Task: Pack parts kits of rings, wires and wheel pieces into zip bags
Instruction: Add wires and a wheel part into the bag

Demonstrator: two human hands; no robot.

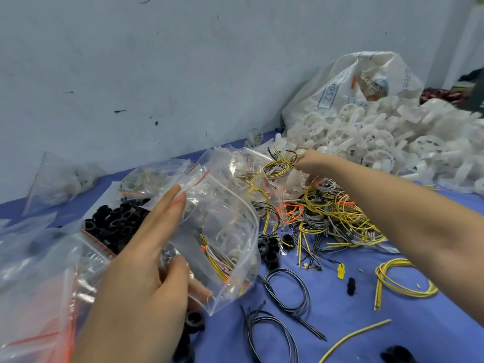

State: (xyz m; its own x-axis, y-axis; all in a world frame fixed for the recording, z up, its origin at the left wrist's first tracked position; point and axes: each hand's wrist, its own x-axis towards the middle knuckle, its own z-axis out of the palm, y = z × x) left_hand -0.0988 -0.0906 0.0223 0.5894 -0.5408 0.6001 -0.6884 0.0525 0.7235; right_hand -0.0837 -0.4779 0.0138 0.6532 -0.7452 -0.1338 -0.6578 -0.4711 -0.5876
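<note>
My left hand holds a clear zip bag by its lower corner, thumb in front and fingers behind; the bag holds coiled wires and white pieces, and its mouth gapes toward the right. My right hand reaches into the tangle of yellow, grey and orange wires and pinches a yellow-black wire coil. A heap of black rings lies left of the bag. White wheel pieces are piled at the back right.
Empty and filled zip bags lie at the left. A white woven sack leans on the wall behind the wheel pile. Loose black wire loops and a yellow coil lie on the blue table.
</note>
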